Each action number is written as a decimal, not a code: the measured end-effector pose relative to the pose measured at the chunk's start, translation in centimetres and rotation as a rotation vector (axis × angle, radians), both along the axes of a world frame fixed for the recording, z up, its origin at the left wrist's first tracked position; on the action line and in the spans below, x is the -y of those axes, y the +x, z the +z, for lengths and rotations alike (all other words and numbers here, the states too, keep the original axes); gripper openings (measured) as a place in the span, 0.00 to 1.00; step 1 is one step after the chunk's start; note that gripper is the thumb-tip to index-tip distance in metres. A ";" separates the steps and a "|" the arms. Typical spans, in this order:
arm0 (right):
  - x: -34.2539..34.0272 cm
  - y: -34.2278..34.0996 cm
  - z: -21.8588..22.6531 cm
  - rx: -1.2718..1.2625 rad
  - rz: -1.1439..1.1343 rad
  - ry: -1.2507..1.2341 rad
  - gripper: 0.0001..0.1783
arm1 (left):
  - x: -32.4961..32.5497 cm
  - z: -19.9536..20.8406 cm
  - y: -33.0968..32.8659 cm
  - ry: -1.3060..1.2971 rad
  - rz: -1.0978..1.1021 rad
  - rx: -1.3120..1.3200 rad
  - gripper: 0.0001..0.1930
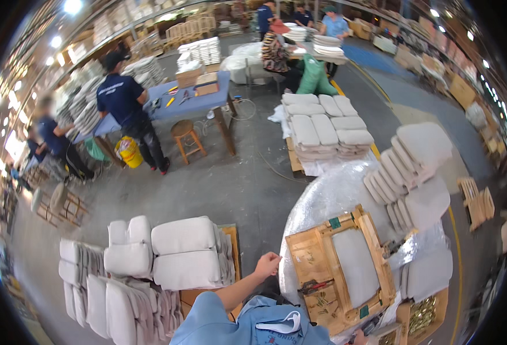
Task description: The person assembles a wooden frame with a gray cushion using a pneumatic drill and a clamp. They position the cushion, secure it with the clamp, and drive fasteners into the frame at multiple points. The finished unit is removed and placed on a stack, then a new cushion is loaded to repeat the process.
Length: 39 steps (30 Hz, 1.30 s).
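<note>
A wooden seat frame (317, 259) lies upside down on a plastic-covered worktable (322, 195), with a grey padded panel (354, 267) in its opening. My left hand (268, 265) is at the table's left edge, just left of the frame, fingers curled with nothing visible in them. Only a sliver of my right hand (360, 336) shows at the bottom edge, by the frame's near corner, and its grip is hidden. A red-handled tool (314, 286) rests on the frame's near rail. A metal stapler-like tool (392, 248) lies by its right side.
Stacks of grey seat cushions stand to my left (167, 253), ahead on a pallet (325, 129) and on the table's right (408, 167). A person in dark blue (124, 103) works at a blue table (202, 103) beside a wooden stool (185, 135). Other people stand at the far back.
</note>
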State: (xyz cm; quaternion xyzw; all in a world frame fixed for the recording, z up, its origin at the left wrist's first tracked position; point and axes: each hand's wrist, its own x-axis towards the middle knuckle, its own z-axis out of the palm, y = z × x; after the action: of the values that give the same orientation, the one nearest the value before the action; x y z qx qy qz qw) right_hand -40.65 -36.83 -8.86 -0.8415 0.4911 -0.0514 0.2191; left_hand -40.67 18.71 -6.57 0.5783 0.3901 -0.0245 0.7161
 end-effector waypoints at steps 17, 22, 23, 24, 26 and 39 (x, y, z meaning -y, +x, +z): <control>-7.9 -7.7 -0.2 0.176 0.339 0.519 0.60 | 2.9 6.0 1.0 -0.238 -0.521 0.110 0.28; -19.5 -6.6 13.1 0.289 0.768 0.477 0.44 | 6.2 13.3 1.9 -0.256 -1.083 0.167 0.33; -19.9 -5.6 12.9 0.382 0.821 0.484 0.43 | 7.9 13.9 1.6 -0.242 -1.123 0.162 0.34; -19.2 -5.4 13.3 0.350 0.964 0.439 0.42 | 9.2 14.1 1.4 -0.229 -1.161 0.157 0.34; -22.7 -2.6 17.9 0.228 1.355 0.410 0.41 | 8.1 12.7 -1.6 -0.526 -0.896 0.186 0.33; -25.6 -2.1 21.0 -0.107 1.253 1.241 0.17 | 6.3 11.7 -2.7 -0.990 -0.231 0.177 0.25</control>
State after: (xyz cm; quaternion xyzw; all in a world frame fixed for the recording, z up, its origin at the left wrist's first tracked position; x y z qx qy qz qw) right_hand -42.77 -11.19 12.18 -0.6868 -0.1114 0.3935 0.6008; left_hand -43.33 12.36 5.12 0.2095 0.2033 -0.2363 0.9268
